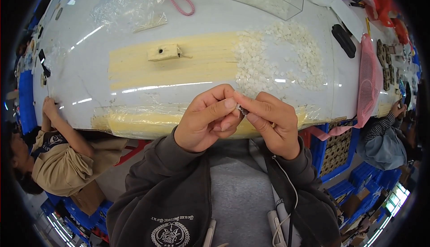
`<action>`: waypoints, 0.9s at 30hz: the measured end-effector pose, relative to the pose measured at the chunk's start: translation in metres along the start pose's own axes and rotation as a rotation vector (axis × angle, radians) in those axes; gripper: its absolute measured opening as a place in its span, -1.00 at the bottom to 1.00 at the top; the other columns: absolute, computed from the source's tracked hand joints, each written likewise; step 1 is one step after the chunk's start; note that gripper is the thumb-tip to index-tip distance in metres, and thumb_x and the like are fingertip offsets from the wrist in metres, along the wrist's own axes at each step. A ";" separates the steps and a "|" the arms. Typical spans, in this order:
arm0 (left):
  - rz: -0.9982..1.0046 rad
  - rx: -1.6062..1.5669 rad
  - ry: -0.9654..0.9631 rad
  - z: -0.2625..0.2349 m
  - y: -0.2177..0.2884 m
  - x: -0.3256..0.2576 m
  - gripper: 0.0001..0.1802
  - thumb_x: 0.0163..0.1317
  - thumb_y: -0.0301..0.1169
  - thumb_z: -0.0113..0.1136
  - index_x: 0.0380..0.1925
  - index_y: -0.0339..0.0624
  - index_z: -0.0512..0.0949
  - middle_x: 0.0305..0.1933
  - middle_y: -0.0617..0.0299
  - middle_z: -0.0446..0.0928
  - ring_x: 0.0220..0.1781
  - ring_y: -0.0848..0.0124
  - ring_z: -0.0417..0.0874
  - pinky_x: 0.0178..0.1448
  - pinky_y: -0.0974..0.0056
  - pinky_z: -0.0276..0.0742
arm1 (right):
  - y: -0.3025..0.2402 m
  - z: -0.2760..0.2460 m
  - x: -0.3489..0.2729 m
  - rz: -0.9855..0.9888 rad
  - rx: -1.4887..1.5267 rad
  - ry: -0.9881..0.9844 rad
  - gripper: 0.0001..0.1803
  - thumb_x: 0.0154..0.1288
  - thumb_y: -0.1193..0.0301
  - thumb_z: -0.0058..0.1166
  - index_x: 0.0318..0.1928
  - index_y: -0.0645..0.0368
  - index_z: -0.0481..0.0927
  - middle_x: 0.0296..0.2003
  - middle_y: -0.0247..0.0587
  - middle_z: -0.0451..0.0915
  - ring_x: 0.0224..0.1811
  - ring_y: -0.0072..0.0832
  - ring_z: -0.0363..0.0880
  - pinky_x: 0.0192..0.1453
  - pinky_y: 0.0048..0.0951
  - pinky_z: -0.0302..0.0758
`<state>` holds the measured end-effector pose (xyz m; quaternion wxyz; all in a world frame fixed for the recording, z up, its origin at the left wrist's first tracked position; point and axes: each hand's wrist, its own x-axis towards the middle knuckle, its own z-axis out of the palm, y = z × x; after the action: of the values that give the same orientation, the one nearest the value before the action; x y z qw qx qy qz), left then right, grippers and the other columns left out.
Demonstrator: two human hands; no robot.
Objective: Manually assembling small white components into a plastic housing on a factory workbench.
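Observation:
My left hand [207, 120] and my right hand [274, 120] meet above the table's near edge, fingertips pinched together. Between them is a small dark part [243, 110], gripped by the right thumb and forefinger. A tiny white piece [238, 106] shows at the left fingertips, held against the dark part; its exact shape is too small to make out. Just beyond my hands, many loose white pieces [255, 61] lie scattered on the tabletop. Farther left, a small block wrapped in yellow tape [165, 53], with a dark hole, sits on yellow tape strips [130, 67].
A clear plastic box [291, 11] of white pieces stands at the back. Nearby are a pink braided loop [181, 5], a clear plastic bag [121, 9], a black case [344, 41] and a pink mesh strip [369, 81]. Another person [67, 157] works at the left.

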<state>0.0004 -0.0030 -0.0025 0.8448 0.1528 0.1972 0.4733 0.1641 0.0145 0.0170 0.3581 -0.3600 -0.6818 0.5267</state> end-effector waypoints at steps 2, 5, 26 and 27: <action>-0.003 -0.012 -0.003 -0.001 -0.001 0.000 -0.91 0.22 -0.45 -0.15 -0.33 -0.23 0.30 -0.66 0.28 0.27 -0.67 0.63 0.13 -0.64 0.58 -0.04 | 0.001 0.000 0.000 -0.002 -0.001 0.001 -0.58 0.02 0.67 -0.04 -0.04 0.14 0.51 -0.62 -0.39 0.25 -0.61 -0.63 0.09 -0.54 -0.68 0.08; -0.007 -0.049 -0.013 -0.001 -0.001 0.001 -0.91 0.21 -0.45 -0.14 -0.32 -0.23 0.30 -0.64 0.28 0.28 -0.66 0.64 0.14 -0.64 0.58 -0.04 | 0.002 -0.001 0.000 -0.010 -0.007 0.003 -0.58 0.02 0.67 -0.04 -0.04 0.13 0.51 -0.62 -0.39 0.25 -0.61 -0.63 0.09 -0.54 -0.68 0.07; -0.005 -0.073 0.005 -0.004 -0.003 -0.001 -0.90 0.19 -0.48 -0.10 -0.31 -0.27 0.33 -0.58 0.26 0.32 -0.65 0.65 0.15 -0.62 0.58 -0.02 | 0.004 -0.002 -0.002 0.030 0.068 -0.039 -0.57 0.03 0.67 -0.06 -0.03 0.11 0.50 -0.63 -0.39 0.23 -0.61 -0.62 0.06 -0.54 -0.67 0.04; -0.004 -0.064 0.007 -0.004 -0.003 -0.001 -0.89 0.19 -0.48 -0.10 -0.31 -0.27 0.33 -0.58 0.26 0.32 -0.65 0.65 0.15 -0.62 0.58 -0.02 | 0.003 -0.002 -0.001 0.031 0.073 -0.043 -0.57 0.03 0.67 -0.06 -0.03 0.11 0.50 -0.63 -0.39 0.23 -0.61 -0.62 0.06 -0.53 -0.67 0.04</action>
<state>0.0000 -0.0054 -0.0070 0.8494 0.1235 0.1852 0.4784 0.1673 0.0149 0.0139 0.3479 -0.3459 -0.6640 0.5643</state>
